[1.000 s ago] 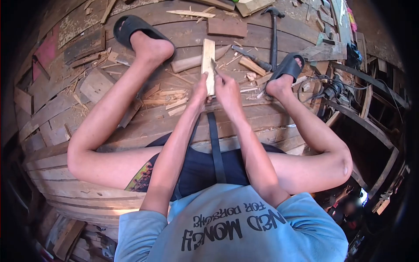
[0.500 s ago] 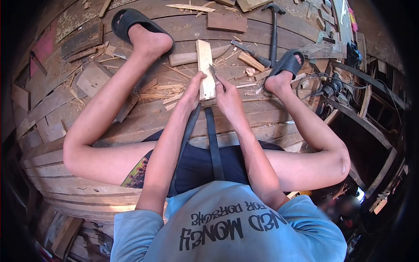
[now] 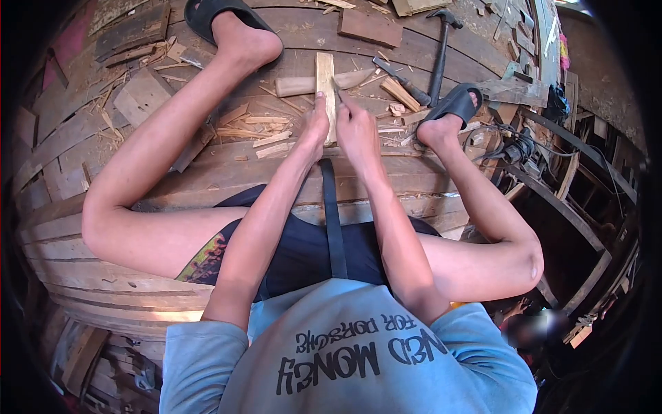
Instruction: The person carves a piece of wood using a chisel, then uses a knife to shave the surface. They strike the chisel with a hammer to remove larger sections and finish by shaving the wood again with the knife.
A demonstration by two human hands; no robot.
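Note:
My left hand (image 3: 315, 124) is closed around the lower left side of a pale wooden block (image 3: 325, 72), its thumb lying along the wood. The block stands out away from my body, a narrow face towards me. My right hand (image 3: 358, 131) grips a thin, dark, pointed knife (image 3: 338, 87), whose handle is hidden in my fingers. The knife's tip lies right at the block's right edge. Behind the block, a smooth, tapered piece of wood (image 3: 295, 85) lies crosswise on the planks.
A hammer (image 3: 439, 62) and a chisel (image 3: 403, 81) lie at the upper right, near my sandalled foot (image 3: 449, 114). Wood splinters (image 3: 254, 128) and offcuts litter the plank floor (image 3: 227, 165). A brown board (image 3: 370, 27) lies farther off. Cables and a power tool (image 3: 520, 146) are at the right.
The wooden block has turned from its broad face to a narrower one. Both hands have stayed on their things, and the knife has moved slightly farther up along the block's edge.

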